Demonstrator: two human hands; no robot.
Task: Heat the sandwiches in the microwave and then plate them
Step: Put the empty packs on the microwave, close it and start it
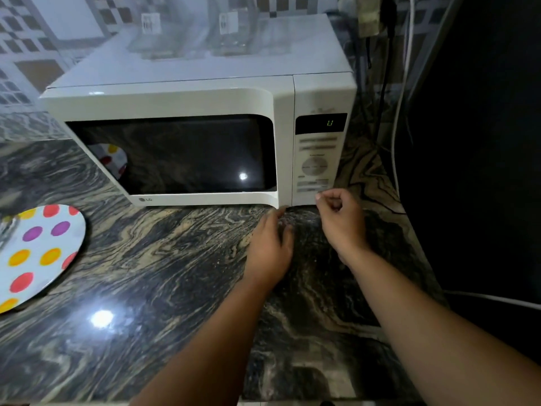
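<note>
A white microwave (205, 101) stands on the marbled dark counter (164, 259), its door closed and its dark window showing only reflections. Its green display (330, 123) is lit. A white plate with coloured dots (38, 253) lies on the counter at the left, nothing on the part in view. My left hand (270, 247) rests flat on the counter, fingertips at the door's lower right corner. My right hand (339, 218) is loosely curled with thumb and forefinger at the bottom of the control panel (316, 168). No sandwiches are visible.
Two clear glass containers (193, 27) stand on top of the microwave. Cables (401, 83) hang down the wall to its right. A dark surface (483, 142) fills the right side. Tiled wall runs behind.
</note>
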